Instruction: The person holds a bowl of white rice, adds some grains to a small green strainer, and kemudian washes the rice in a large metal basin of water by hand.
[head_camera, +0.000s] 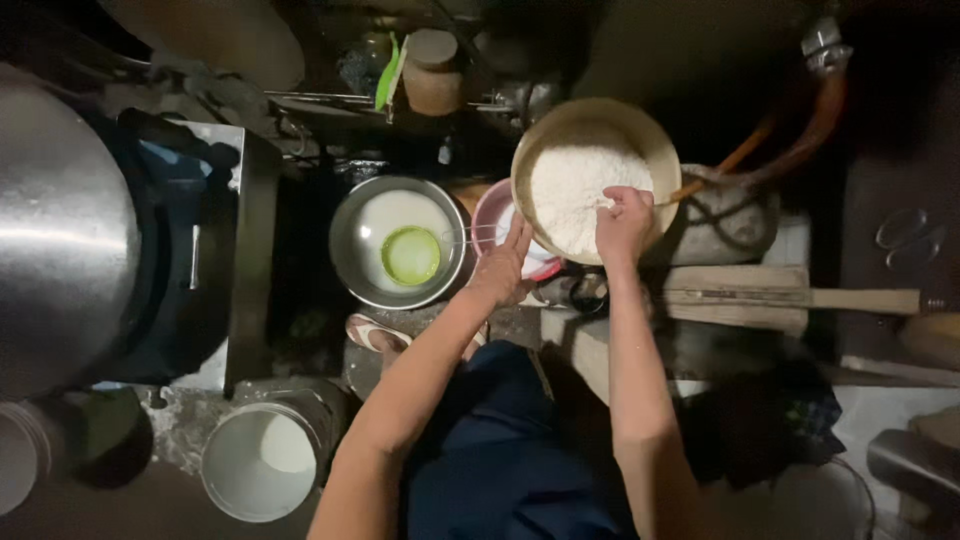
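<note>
The bowl (596, 125) of flour (575, 190) is steadied by the left hand (503, 265); flour pinched in the right hand (622, 220) could be spilled over the rim

Flour bowl (592, 130) sits right of steel basin (352, 240) holding a cup (411, 255).

Single head cam, looking straight down from above the person's own arms and lap onto a dim floor-level work area. Medium range: round bowl (590, 160) upper centre, steel pot (350, 240) just left. No second view.
</note>
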